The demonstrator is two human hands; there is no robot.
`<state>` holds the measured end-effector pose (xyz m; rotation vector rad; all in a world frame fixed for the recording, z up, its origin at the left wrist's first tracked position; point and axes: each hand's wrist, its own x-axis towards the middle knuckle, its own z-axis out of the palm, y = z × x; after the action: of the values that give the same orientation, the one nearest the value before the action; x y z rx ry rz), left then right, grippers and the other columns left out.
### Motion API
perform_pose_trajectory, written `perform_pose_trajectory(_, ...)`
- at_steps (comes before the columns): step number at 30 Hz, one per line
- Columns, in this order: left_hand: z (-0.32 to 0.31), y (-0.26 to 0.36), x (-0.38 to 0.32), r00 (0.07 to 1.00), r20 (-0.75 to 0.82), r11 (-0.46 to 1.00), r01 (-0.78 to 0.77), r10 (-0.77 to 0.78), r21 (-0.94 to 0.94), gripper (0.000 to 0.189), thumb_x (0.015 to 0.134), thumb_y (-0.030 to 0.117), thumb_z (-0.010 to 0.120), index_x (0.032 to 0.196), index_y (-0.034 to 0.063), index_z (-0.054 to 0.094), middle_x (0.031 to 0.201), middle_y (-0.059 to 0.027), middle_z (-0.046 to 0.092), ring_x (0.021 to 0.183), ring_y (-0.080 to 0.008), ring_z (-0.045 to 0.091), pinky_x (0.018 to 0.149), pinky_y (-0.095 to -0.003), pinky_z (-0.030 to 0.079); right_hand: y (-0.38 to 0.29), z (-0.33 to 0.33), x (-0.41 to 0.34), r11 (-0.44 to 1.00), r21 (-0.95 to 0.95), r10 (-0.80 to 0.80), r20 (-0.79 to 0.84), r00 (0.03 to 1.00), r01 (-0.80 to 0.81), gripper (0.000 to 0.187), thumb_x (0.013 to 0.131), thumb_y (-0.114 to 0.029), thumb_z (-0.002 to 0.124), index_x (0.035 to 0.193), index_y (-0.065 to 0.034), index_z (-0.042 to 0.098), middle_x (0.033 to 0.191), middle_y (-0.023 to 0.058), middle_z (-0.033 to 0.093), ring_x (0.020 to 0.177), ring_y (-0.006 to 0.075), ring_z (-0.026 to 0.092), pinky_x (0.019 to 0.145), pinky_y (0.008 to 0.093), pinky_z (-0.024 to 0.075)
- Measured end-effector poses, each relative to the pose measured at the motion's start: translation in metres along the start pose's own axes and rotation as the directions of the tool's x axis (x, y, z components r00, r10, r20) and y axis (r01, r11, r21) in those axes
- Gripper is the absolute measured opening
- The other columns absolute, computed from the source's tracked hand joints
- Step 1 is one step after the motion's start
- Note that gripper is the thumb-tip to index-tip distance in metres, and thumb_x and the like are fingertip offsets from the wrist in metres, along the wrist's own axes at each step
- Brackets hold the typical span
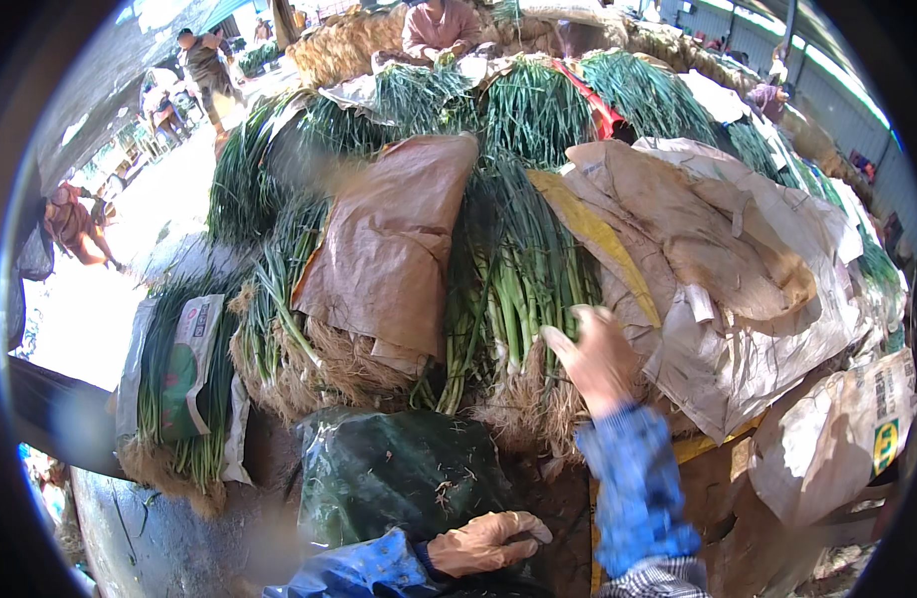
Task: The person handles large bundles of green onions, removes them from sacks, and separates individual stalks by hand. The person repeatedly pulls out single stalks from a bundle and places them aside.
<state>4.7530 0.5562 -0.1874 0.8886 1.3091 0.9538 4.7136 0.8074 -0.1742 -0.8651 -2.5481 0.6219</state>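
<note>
In front of me lies a bundle of green onions [514, 291], their leaves pointing away and their pale roots [537, 392] towards me. My right hand [597, 362], in a blue sleeve, is at the right side of this bundle. Its thumb and fingers are apart, with nothing visible between them; whether the fingertips touch the stalks, I cannot tell. Low in the view, my left hand [485, 544] hovers over or rests at the near edge of a dark green plastic sheet [399, 471]. Its fingers bend loosely and hold nothing visible.
Brown woven sacks [399, 247] and a tan sack [690, 224] cover neighbouring onions. At left, another onion bundle [156, 381] lies with a printed bag. More onions [537, 112] are heaped behind. A person [440, 30] sits beyond the heap; other people [204, 67] stand farther left.
</note>
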Motion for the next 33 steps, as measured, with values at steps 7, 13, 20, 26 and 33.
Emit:
perform_pose_trajectory(7,-0.05,0.016,-0.022,0.964,-0.23,0.981,-0.163,0.135,-0.106,0.023,0.094,0.017,0.054,0.11,0.0016,0.058,0.108,-0.0074,0.06,0.099,-0.016,0.057,0.089,-0.0298,0.045,0.02,-0.012,-0.007,0.883,0.453,-0.008,0.275,0.961,-0.122,0.022,0.085,-0.026,0.061,0.086,-0.0044,0.065,0.072,0.0065,0.061,0.062,0.0134,0.054,0.054,0.0287,0.0408)
perform_pose_trajectory(13,-0.047,-0.003,0.013,0.976,-0.215,0.603,-0.151,-0.035,-0.783,0.033,0.094,0.029,0.053,0.116,0.0044,0.049,0.108,-0.0134,0.06,0.093,-0.025,0.062,0.083,-0.0363,0.051,0.005,0.04,-0.083,0.603,0.777,-0.004,0.23,0.973,-0.181,0.029,0.089,-0.032,0.058,0.088,-0.0043,0.066,0.065,0.0035,0.062,0.053,0.0188,0.056,0.049,0.0331,0.0416)
perform_pose_trajectory(20,-0.027,-0.029,0.012,0.938,-0.304,0.583,-0.155,-0.166,-0.797,0.015,0.094,0.015,0.053,0.107,0.0084,0.051,0.091,-0.002,0.062,0.062,-0.0071,0.056,0.049,-0.017,0.045,0.024,0.09,-0.165,0.542,0.829,0.322,-0.055,0.945,-0.136,0.022,0.092,-0.02,0.053,0.096,-0.003,0.066,0.079,0.0077,0.065,0.071,0.0199,0.062,0.063,0.0311,0.0481)
perform_pose_trajectory(26,-0.023,-0.005,0.01,0.864,-0.465,0.583,-0.281,-0.192,-0.763,0.012,0.091,0.012,0.059,0.102,0.0084,0.056,0.081,0.0012,0.059,0.061,-0.0062,0.054,0.047,-0.0168,0.042,-0.024,0.037,-0.147,0.253,0.941,0.178,0.182,0.967,-0.224,0.025,0.094,-0.024,0.05,0.095,-0.0022,0.063,0.083,0.0052,0.061,0.07,0.014,0.054,0.059,0.0274,0.0429)
perform_pose_trajectory(33,-0.038,-0.006,-0.007,0.791,-0.599,0.54,-0.455,-0.12,-0.709,0.014,0.089,0.005,0.059,0.101,0.0059,0.052,0.079,-0.0026,0.058,0.064,-0.0102,0.056,0.048,-0.019,0.041,0.002,-0.08,-0.157,-0.644,0.725,0.391,0.038,0.919,0.244,0.014,0.092,-0.02,0.055,0.085,-0.0084,0.052,0.075,-0.0019,0.046,0.064,0.0082,0.044,0.062,0.0238,0.0436)
